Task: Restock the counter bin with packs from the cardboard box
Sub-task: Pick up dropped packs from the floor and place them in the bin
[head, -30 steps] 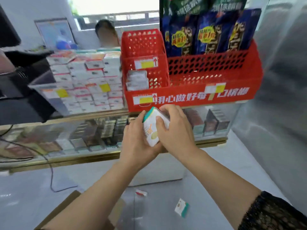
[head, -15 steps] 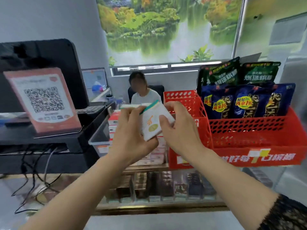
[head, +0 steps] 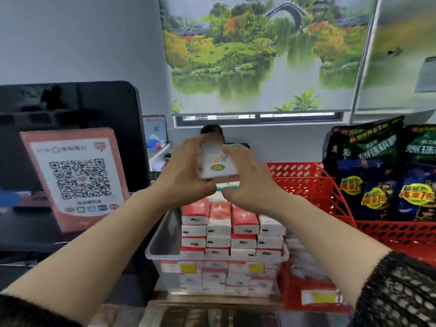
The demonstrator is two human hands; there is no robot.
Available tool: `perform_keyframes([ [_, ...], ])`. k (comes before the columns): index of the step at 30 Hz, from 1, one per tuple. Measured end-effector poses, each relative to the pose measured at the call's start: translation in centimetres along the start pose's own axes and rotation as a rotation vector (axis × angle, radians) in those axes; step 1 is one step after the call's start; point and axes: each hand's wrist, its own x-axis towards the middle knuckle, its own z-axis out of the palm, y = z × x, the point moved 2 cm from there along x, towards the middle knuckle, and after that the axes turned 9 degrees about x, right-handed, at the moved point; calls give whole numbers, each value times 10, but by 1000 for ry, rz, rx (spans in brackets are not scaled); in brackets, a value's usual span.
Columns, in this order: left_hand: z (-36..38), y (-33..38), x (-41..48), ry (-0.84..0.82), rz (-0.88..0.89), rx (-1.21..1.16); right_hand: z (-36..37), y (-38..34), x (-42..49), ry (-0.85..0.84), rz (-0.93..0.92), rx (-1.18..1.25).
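Observation:
I hold a white pack [head: 218, 166] with a teal top edge and an orange-green logo between both hands, above the far end of the clear plastic counter bin [head: 162, 241]. My left hand [head: 182, 172] grips its left side and my right hand [head: 246, 179] grips its right side. The bin is stacked with several rows of red-and-white packs [head: 232, 228]. The cardboard box is out of view.
A red mesh basket [head: 313, 187] with dark snack bags [head: 382, 175] stands right of the bin. An orange QR-code stand [head: 77, 178] and a black monitor [head: 70, 107] stand to the left. A person sits behind the counter, mostly hidden by the pack.
Both hands lifted the pack from in front of the glass counter to above the bin. My view rose from the floor and counter front to the counter top.

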Motion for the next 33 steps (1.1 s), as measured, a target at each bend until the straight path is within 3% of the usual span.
perform_keyframes([
  [12,15,-46,55,-142,-15,-52,31,34,104,-118,59,-4],
  [15,9,-52,46,-14,-60,-4,40,47,112,-101,123,-18],
  [19,-13,-54,19,206,-176,-191,53,64,125,-124,210,-76],
  [22,-31,-56,-6,356,-164,-278,64,81,135,-155,300,-79],
  [26,-41,-62,-36,397,-185,-394,78,97,148,-188,381,-122],
  [33,-32,-76,-50,363,-213,-382,102,112,156,-301,446,-175],
])
